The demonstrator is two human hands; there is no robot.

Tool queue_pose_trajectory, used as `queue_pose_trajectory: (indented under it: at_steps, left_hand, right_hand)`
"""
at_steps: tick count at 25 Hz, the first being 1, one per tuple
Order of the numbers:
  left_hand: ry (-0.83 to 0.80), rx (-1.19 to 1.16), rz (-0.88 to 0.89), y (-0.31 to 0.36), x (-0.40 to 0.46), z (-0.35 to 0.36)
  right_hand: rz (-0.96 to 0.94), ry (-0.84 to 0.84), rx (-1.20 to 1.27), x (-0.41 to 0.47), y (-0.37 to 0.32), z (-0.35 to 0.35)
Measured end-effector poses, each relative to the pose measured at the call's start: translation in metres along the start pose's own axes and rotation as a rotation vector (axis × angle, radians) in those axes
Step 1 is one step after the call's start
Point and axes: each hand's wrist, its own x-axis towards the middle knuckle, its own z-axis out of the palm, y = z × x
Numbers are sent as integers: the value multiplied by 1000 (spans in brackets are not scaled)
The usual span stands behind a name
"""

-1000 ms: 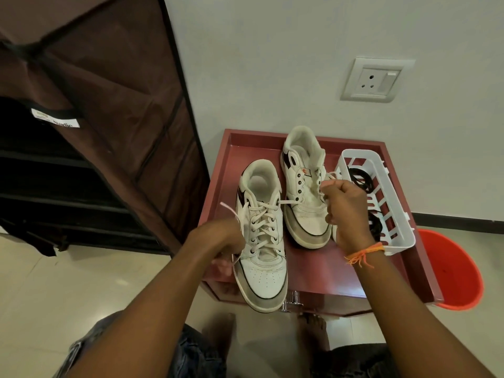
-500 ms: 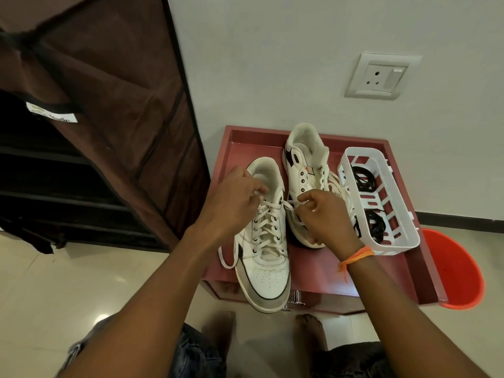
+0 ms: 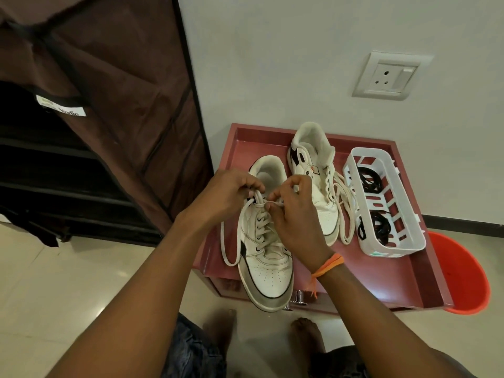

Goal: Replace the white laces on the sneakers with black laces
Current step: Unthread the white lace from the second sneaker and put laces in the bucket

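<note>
Above the near sneaker (image 3: 266,257), both hands' fingers (image 3: 255,186) pinch its white lace (image 3: 261,204).

Left hand (image 3: 227,195): bare, with no ring or band that you could see on it.
Right hand (image 3: 293,214): bare as well; short, plain nails showed on your fingers.
Forearms: both were uncovered right down to the bottom edge of the view, with no sleeve showing.
Wrist: you wore a thin orange thread bracelet (image 3: 327,266) on the right one, several strands wound together, with frayed loose ends hanging below the knot.
Legs: you had on dark blue denim shorts (image 3: 196,347) with a faded, mottled wash.
Feet: your two bare feet (image 3: 306,332) showed on the floor, without shoes or socks.
</note>
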Motion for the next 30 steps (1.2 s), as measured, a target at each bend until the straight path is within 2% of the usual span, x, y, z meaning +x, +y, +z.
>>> queue_pose_trajectory:
  at_steps: [3,5,6,8,9,10,11,15,16,18,22,24,28,30]
  left_hand:
    - [-6,-20,3,-7,3,-1]
    - [-21,-48,-14,-9,4,-2]
    - [-30,-61,-25,-9,4,-2]
    - [-40,-74,-43,-8,5,-2]
    - [-44,-79,-52,-9,7,-2]
    - [-48,-90,-63,-11,7,-2]
    - [-55,-101,-74,-12,8,-3]
    - [-105,-140,-77,-14,8,-5]
    - [-113,-141,-79,-14,8,-5]
    - [-114,-140,-87,-14,8,-5]
    - [-107,-143,-106,-14,9,-4]
    - [-106,-164,-121,-14,8,-6]
    - [-108,-186,-125,-13,7,-7]
    - [-111,-176,-130,-12,9,-7]
  right_hand:
    - [7,51,101,1,1,-4]
    - [84,67,203,-3,5,-8]
    - [199,53,321,-5,9,-12]
    - [502,-16,724,-12,17,-21]
    - [600,-46,878,-15,18,-25]
    - [640,-53,917,-17,16,-27]
    - [581,-29,801,-17,13,-28]
    - [70,131,107,1,-8,-19]
    - [-1,104,-5,5,-8,-13]
    - [0,42,-118,7,-8,0]
    - [-47,84,-202,7,-1,6]
    - [-30,114,-98,3,4,-5]
    - [364,37,256,-15,18,-47]
    - [445,45,263,-18,22,-52]
